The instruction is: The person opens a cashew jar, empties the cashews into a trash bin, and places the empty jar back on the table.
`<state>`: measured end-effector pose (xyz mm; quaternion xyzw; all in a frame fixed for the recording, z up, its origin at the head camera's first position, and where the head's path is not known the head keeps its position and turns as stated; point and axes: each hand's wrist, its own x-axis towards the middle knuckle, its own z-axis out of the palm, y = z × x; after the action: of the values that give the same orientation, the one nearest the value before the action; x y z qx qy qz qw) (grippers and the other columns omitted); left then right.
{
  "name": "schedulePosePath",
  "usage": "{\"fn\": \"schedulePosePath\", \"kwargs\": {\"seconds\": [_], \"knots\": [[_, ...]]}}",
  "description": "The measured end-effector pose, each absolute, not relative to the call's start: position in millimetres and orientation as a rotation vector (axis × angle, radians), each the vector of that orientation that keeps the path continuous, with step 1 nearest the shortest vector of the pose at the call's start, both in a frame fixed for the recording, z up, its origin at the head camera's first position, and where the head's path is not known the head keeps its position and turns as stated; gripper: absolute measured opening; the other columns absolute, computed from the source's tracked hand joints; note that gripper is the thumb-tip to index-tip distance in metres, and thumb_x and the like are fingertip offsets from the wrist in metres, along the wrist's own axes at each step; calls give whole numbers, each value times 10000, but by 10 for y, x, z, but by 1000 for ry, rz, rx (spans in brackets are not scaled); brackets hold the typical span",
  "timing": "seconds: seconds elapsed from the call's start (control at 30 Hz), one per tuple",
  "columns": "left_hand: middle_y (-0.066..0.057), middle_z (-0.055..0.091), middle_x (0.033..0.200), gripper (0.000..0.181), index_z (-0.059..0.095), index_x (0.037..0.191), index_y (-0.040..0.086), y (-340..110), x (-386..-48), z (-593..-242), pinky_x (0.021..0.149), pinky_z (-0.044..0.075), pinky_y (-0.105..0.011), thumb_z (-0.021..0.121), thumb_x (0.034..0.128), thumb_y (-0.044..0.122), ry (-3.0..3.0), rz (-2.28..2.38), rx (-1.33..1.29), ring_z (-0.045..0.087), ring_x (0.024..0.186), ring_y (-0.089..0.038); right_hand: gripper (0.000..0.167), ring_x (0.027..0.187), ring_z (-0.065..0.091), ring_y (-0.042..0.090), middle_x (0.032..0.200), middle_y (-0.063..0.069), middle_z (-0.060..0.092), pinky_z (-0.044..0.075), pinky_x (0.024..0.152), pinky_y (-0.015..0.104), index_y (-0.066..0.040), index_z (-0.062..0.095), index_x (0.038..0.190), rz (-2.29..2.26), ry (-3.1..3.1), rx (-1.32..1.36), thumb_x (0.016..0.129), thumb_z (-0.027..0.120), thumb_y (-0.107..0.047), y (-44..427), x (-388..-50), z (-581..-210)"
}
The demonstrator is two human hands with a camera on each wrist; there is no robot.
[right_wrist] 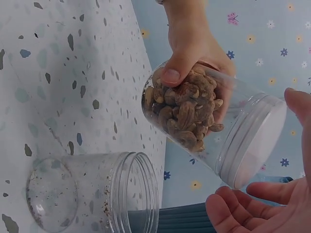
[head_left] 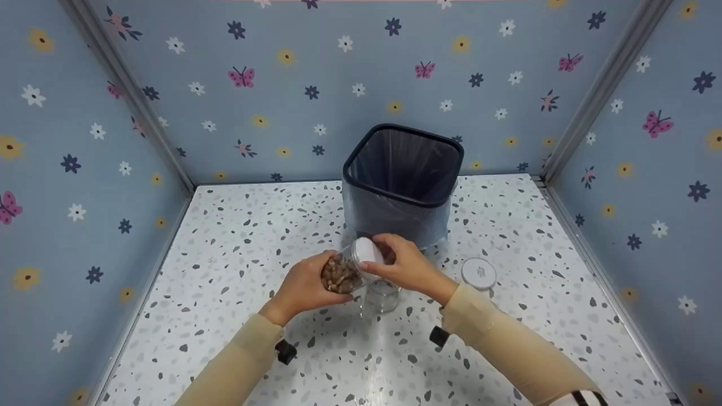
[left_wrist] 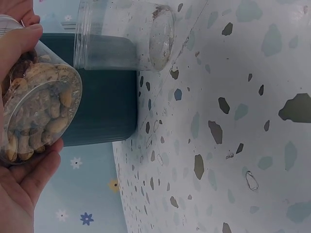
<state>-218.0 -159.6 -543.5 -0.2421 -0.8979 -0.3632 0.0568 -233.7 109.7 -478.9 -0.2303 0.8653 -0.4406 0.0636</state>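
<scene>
My left hand (head_left: 307,285) grips a clear plastic jar (right_wrist: 194,116) that holds brown, wrinkled dried pieces (right_wrist: 187,109). The jar is tilted, its base toward the left hand and its white lid (head_left: 368,252) toward the right. At that lid is my right hand (head_left: 409,265), with thumb and fingers spread across opposite sides of the rim. Below the lidded jar, an open clear jar (right_wrist: 87,194) stands upright on the table; small brown crumbs cling inside it.
A dark bin (head_left: 397,220) with a clear liner stands behind the hands. To the right of the right hand, a loose white lid (head_left: 478,273) lies flat on the speckled table (head_left: 237,225). Flower-patterned panels (head_left: 338,73) enclose the back and sides.
</scene>
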Motion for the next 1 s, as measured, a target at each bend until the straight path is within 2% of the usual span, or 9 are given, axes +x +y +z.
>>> {"fn": "schedulePosePath", "kwargs": {"seconds": [0.23,0.4,0.6,0.8,1.0], "knots": [[57,742,1104,708,669,1297,212,-1596,-2173,-5425,862,629,-373,1011,713,419,-2703,-1073,-757,700,977,-118,584,919,666,162,1138,140,729,583,818,313,27,668,1354,-1365,2588,-717,947,844,-353,1076,-2334,-4776],[67,746,1123,720,674,1319,213,-1608,-2165,-5415,876,633,-379,1010,716,418,-2697,-1087,-774,702,991,-106,605,923,656,163,1156,141,729,563,804,287,22,667,1365,-1341,2582,-765,932,862,-353,1102,-2334,-4765],[54,757,1191,765,680,1362,211,-1635,-2152,-5398,928,633,-402,1012,707,427,-2732,-1121,-794,709,1048,-126,728,1076,646,234,1273,157,702,565,900,329,20,626,1443,-1246,2599,-901,881,909,-347,1166,-2328,-4750],[55,759,1237,799,678,1390,205,-1631,-2151,-5393,954,625,-410,1018,697,415,-2737,-1130,-841,705,1078,-123,791,1130,639,256,1306,137,668,599,956,405,-11,592,1493,-1178,2559,-1075,836,948,-270,1247,-2348,-4740],[88,759,1237,813,679,1402,222,-1618,-2153,-5401,956,621,-393,1016,690,422,-2749,-1132,-864,704,1074,-100,846,1229,637,278,1445,139,617,591,1058,459,-26,568,1526,-1107,2530,-1208,806,976,-206,1297,-2347,-4709]]}}
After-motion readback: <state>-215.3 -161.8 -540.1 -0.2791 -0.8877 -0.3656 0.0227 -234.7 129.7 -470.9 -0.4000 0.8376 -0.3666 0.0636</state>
